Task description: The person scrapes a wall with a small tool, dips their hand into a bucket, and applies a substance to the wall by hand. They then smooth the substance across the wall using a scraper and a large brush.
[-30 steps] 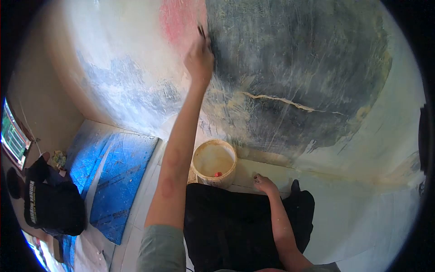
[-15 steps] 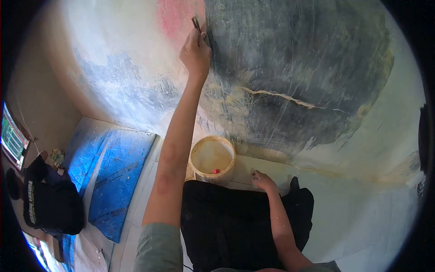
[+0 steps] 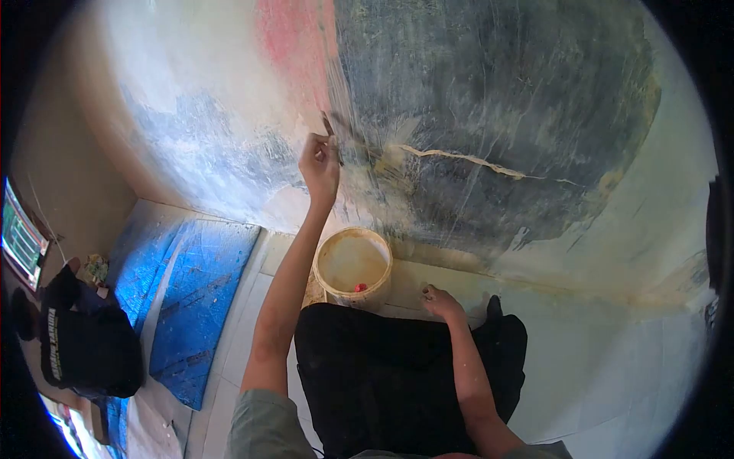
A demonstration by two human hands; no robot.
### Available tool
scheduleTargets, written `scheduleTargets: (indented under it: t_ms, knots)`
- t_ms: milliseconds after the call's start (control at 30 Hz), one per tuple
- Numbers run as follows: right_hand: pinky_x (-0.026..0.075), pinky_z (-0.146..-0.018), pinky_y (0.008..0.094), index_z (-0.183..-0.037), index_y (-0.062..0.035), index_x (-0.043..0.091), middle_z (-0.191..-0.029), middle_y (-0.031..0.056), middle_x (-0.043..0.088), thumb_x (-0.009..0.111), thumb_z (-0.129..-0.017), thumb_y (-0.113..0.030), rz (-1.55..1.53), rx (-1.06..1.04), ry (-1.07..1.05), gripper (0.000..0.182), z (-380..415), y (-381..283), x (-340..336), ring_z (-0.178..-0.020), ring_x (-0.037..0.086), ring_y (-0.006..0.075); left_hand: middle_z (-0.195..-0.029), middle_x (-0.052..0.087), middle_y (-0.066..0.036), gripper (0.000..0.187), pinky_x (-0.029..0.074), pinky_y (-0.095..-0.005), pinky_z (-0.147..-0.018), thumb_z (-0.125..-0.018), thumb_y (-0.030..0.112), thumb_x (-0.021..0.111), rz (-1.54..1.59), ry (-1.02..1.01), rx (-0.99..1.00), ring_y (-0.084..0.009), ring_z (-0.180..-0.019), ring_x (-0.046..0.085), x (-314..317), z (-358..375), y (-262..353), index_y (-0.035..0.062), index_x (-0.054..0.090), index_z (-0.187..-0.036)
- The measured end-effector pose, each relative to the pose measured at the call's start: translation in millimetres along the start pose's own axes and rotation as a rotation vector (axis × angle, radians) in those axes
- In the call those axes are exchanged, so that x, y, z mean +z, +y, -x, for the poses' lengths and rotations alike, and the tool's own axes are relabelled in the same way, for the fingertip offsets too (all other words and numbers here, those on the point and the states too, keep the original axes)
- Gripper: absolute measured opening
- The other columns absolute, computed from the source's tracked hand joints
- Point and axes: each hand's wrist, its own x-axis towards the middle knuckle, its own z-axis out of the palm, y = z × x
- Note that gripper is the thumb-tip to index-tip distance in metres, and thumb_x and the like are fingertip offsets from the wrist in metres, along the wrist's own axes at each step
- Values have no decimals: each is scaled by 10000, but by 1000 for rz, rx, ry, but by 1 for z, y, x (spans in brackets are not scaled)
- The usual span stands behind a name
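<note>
My left hand (image 3: pixel 321 168) is raised at the wall, its fingers closed around a thin dark scraper (image 3: pixel 329 126) that shows nearly edge-on. The blade is at the border between the pink and pale paint and the dark grey patch (image 3: pixel 489 92). Light vertical streaks mark the wall just above it. By my right knee, my right hand (image 3: pixel 443 304) hangs low with curled fingers, and I see nothing in it. A round whitish bucket (image 3: pixel 386 271) stands between my legs and the wall, with cloudy liquid and a small red object (image 3: pixel 360 288) inside.
A pale jagged crack (image 3: pixel 466 159) runs across the dark patch. Blue sheeting (image 3: pixel 202 306) lies on the floor at left, beside a black cloth item with lettering (image 3: pixel 92 344). My black-clad legs (image 3: pixel 382 375) are close to the bucket. Light tiles (image 3: pixel 589 359) cover the floor at right.
My left hand has moved down the wall with the scraper, along the edge of the dark patch. Pale streaks now show where it passed. My right hand has stayed by the knee.
</note>
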Motion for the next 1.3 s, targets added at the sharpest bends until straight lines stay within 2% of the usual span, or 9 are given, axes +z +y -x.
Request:
scheduleTargets:
  t_ms: [33, 100, 233, 300, 467, 567, 700, 1167, 1300]
  knots:
    - [435, -869, 388, -1159, -92, 492, -1091, 157, 583, 479, -832, -367, -6, 1, -3, 428, 6, -10, -8, -1011, 553, 325, -583, 456, -14, 142, 316, -258, -409, -875, 185, 550, -3, -6, -1, -95, -438, 385, -2, -4, 16, 67, 514, -805]
    - [376, -979, 390, -1344, -68, 306, -1307, 122, 427, 411, -869, -361, 29, 84, -218, 568, 15, -26, -27, -1164, 444, 276, -590, 452, 24, 120, 267, -218, -410, -896, 200, 522, 651, -72, -622, -59, -439, 337, -11, -4, 47, 85, 504, -865]
    - [381, -974, 395, -1326, -61, 329, -1301, 119, 434, 422, -871, -346, -15, 66, -217, 545, 13, -17, -20, -1153, 455, 279, -602, 458, 23, 98, 250, -198, -420, -902, 205, 510, 846, -134, -698, -45, -463, 333, -4, 13, 66, 110, 488, -915]
    - [440, -862, 381, -1143, -57, 490, -1097, 170, 579, 487, -838, -346, -66, -27, -2, 421, 7, -5, -6, -1012, 559, 318, -659, 476, 22, 67, 260, -193, -425, -914, 185, 470, 864, -183, -701, -46, -471, 331, -2, 19, 66, 119, 479, -924]
    - [439, -855, 382, -1135, -59, 492, -1083, 167, 585, 491, -845, -340, -54, 3, -32, 403, 14, -14, -14, -999, 562, 319, -712, 495, 16, 66, 278, -192, -430, -922, 171, 444, 896, -206, -722, -48, -482, 333, 6, 29, 69, 117, 471, -949]
    - [440, -846, 384, -1142, -60, 484, -1069, 170, 589, 492, -849, -346, -39, -31, -31, 410, 5, -3, -7, -989, 565, 322, -591, 430, 35, 74, 250, -193, -422, -906, 184, 502, 922, -179, -754, -44, -466, 324, 9, 39, 63, 115, 484, -924]
    - [442, -832, 382, -1156, -66, 473, -1068, 192, 583, 496, -850, -353, -35, -84, 4, 420, -5, 20, 9, -984, 565, 329, -592, 418, 33, 76, 261, -191, -428, -904, 166, 490, 856, -191, -831, -47, -472, 317, -1, 67, 35, 105, 494, -950]
    - [416, -886, 417, -1195, -44, 425, -1118, 187, 541, 430, -870, -336, -42, 18, -131, 437, 17, -23, -24, -1034, 523, 334, -547, 404, 34, 80, 270, -210, -444, -882, 144, 505, 653, -310, -953, -56, -459, 308, -31, 95, 22, 76, 525, -918]
    - [418, -889, 416, -1207, -56, 413, -1108, 181, 545, 434, -877, -346, -8, 6, -119, 440, 23, -28, -28, -1034, 521, 337, -561, 510, -9, 162, 316, -227, -458, -844, 194, 573, 61, -844, -911, -77, -485, 401, -45, 98, 14, 34, 594, -829]
